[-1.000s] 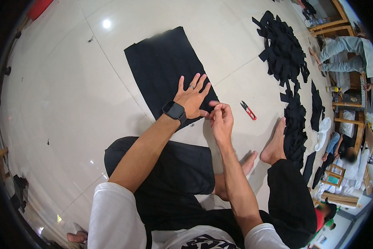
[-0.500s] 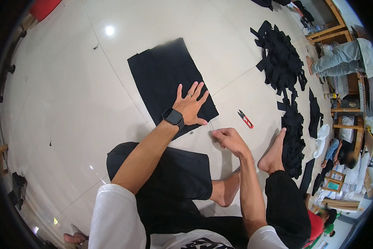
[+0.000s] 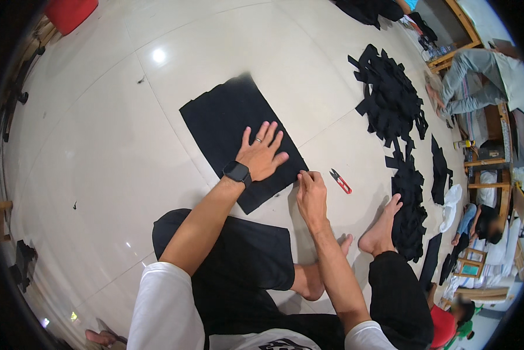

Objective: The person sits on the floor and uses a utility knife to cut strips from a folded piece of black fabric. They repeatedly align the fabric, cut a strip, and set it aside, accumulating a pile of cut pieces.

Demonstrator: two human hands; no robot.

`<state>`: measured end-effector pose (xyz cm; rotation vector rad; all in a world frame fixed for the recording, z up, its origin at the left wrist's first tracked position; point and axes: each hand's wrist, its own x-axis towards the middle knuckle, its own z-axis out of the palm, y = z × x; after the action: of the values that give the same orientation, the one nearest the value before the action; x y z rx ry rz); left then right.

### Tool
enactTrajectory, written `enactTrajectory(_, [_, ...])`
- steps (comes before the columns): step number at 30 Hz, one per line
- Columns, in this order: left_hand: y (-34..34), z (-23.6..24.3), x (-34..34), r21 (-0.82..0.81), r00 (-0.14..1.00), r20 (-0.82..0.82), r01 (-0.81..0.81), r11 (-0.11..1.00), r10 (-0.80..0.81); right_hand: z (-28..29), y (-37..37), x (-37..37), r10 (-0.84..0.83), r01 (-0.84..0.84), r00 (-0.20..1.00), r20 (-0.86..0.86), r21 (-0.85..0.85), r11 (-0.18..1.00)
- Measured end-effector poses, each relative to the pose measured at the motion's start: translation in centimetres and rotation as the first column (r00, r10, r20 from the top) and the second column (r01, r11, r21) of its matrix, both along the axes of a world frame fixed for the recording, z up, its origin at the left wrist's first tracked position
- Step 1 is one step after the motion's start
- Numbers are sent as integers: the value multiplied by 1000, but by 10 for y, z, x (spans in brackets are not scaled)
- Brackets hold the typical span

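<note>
Across the pale tiled floor (image 3: pixel 98 175), black strips (image 3: pixel 390 93) lie heaped on the right, running down beside the person's bare foot (image 3: pixel 380 228). The black cloth (image 3: pixel 227 111) lies flat on the tiles before the bent knee. The left hand (image 3: pixel 261 157) rests on it, fingers spread. The right hand (image 3: pixel 313 195) seems to pinch its near right corner, though the fingertips are too small to be sure. Red-handled snips (image 3: pixel 341 181) lie just right of that hand.

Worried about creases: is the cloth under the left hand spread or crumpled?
Spread: the black cloth lies flat on the floor under the left hand, its long edges nearly straight.
</note>
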<state>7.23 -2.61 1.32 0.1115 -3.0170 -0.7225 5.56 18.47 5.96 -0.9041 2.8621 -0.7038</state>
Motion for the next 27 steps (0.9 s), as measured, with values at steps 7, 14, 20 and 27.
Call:
enactTrajectory(7, [4,-6,2,-194,984,-162,-103,976,72,15,53,-1,-110,101,986,126,75,992])
enactTrajectory(14, [6,-5,5,-204,983,-162,-113,972,81,99,234,20,131,-247,948,289,411,878])
enactTrajectory(20, [8,-4,8,-227,983,-163,-116,967,80,170,242,48,48,-803,150,988,93,589])
enactTrajectory(27, [31,-2,22,-252,988,-149,-69,965,32,138,19,-9,539,433,438,719,-695,575])
